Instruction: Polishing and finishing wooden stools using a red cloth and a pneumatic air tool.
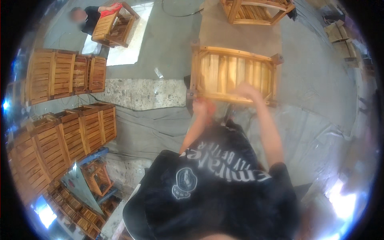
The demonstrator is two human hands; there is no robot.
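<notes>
While both arms reach forward over a black printed shirt, the slatted wooden stool frame lies on the grey floor sheet straight ahead of the person, its pale slats facing up and its corner posts sticking out at the edges. The left hand is closed around the near rail close to the frame's near left corner. The right hand rests on the same near rail further right, over the slats; it is blurred, and whether its fingers grip or merely lie flat cannot be told.

Beyond the frame, a second wooden frame stands near the top edge. To the left, a bare patch of concrete shows between the sheets. Further left, rows of finished slatted wooden panels stand on edge, with more stacked panels nearer and lower down. At the top left another person in a dark top bends over a wooden frame set on a white sheet. Cardboard boxes sit at the far right.
</notes>
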